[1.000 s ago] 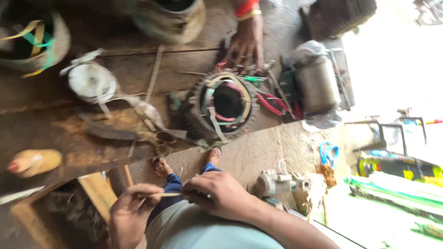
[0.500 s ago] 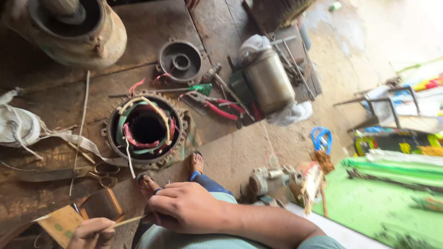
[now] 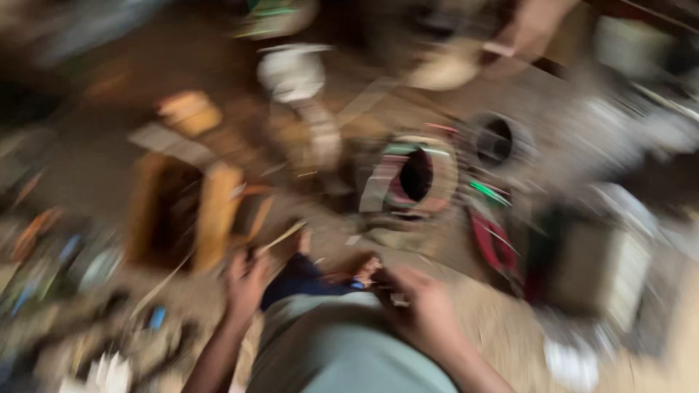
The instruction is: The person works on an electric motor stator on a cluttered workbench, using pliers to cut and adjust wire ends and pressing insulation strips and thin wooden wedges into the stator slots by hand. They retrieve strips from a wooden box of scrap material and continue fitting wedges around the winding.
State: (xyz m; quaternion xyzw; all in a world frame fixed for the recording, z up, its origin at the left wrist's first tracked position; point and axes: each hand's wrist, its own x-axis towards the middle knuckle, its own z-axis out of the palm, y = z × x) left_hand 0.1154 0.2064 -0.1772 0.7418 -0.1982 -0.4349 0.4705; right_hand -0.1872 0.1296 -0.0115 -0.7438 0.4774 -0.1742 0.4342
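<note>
Although heavy blur smears almost everything, the wooden workbench (image 3: 109, 167) fills most of the view and is the largest thing here, cluttered from edge to edge. On it, right of centre, sits the round motor stator (image 3: 411, 178), its dark bore ringed by pale and coloured windings, and just beyond it a smaller round housing (image 3: 495, 142) with a dark hole. A red-handled tool (image 3: 491, 244) lies beside the stator, and a pale roll of tape (image 3: 291, 73) rests further up the bench. Nearer, the person's grey-green lap (image 3: 342, 342) takes up the lower middle. The right hand (image 3: 422, 309) is curled inward over the lap, but whether it grips anything cannot be told. The left hand (image 3: 246, 280) is closed around the lower end of a thin pale strip (image 3: 280, 236), which slants up toward the bench. As a judgement only: the stator windings look loose and uncovered, and both hands are well apart from it, so the work on the stator seems unfinished, with the strip not yet brought to it.
</note>
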